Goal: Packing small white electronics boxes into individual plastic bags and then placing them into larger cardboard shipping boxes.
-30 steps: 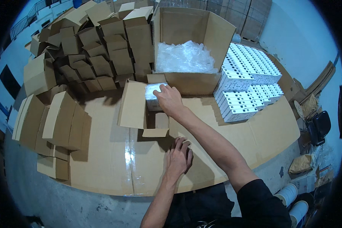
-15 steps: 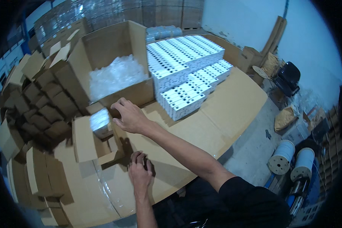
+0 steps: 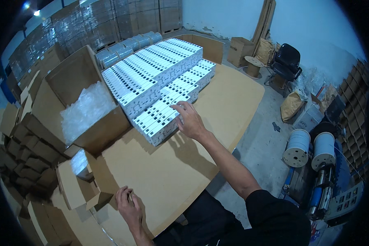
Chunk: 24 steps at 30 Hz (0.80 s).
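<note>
My right hand [image 3: 189, 121] is over the right side of the low front rows of slim white boxes [image 3: 151, 123], fingers bent and apart. The fingertips are at the edge of these boxes; whether they touch is hard to tell, and nothing shows in the grip. My left hand [image 3: 129, 207] rests on the cardboard-covered table [image 3: 151, 176], loosely curled with fingers apart and holding nothing visible. Just left of it stands a small open carton [image 3: 67, 190] with flaps spread. Inside that carton, at its far end, is a pack wrapped in clear plastic [image 3: 80, 164].
A large open carton [image 3: 110, 127] of clear plastic bags [image 3: 88, 110] stands behind the small one. Folded cartons [image 3: 33, 151] pile up at the left. Beyond the table's right edge are cable reels [image 3: 297, 147], a black chair [image 3: 286, 63] and paper sacks [image 3: 291, 105].
My right hand has moved right, from above the small carton to the white boxes. My left hand stays beside the carton. The view has swung to the right.
</note>
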Each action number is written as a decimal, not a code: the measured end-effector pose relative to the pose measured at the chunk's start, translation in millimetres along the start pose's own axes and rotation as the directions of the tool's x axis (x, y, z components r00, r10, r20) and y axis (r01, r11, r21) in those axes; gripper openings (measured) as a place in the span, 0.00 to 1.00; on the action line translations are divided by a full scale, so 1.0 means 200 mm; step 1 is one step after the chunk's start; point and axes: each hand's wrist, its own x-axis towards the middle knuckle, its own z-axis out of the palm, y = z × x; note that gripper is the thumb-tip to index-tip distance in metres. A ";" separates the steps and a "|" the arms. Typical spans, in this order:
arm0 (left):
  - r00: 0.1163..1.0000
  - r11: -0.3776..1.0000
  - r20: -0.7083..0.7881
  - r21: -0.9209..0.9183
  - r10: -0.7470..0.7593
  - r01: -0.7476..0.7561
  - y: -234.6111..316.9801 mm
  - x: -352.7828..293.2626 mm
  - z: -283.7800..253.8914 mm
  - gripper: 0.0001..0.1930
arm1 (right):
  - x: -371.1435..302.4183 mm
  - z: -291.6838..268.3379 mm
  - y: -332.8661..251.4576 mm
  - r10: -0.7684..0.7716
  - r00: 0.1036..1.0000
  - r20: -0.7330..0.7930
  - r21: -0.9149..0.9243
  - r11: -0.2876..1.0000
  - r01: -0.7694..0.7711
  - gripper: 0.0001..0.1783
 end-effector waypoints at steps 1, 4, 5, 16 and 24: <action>1.000 1.000 -0.004 0.005 0.006 -0.006 0.00 0.00 0.01 0.10 | -0.02 0.00 0.05 0.007 1.000 -0.005 -0.004 1.000 -0.007 0.24; 0.998 0.997 0.012 -0.048 -0.055 0.055 0.04 0.02 0.01 0.09 | -0.06 0.02 0.13 0.035 0.998 0.060 0.018 0.999 -0.036 0.24; 0.998 0.997 0.013 -0.045 -0.065 0.065 0.04 0.02 0.00 0.09 | -0.07 0.03 0.15 0.032 0.997 0.071 0.022 0.999 -0.033 0.24; 0.999 0.999 0.004 0.011 -0.036 0.036 0.04 0.03 0.01 0.08 | -0.08 0.09 0.21 -0.052 0.998 -0.040 0.097 0.994 0.056 0.24; 0.999 1.000 0.033 0.008 -0.017 0.017 0.06 0.02 0.01 0.10 | -0.15 0.01 0.23 0.007 0.994 0.105 -0.010 1.000 -0.006 0.24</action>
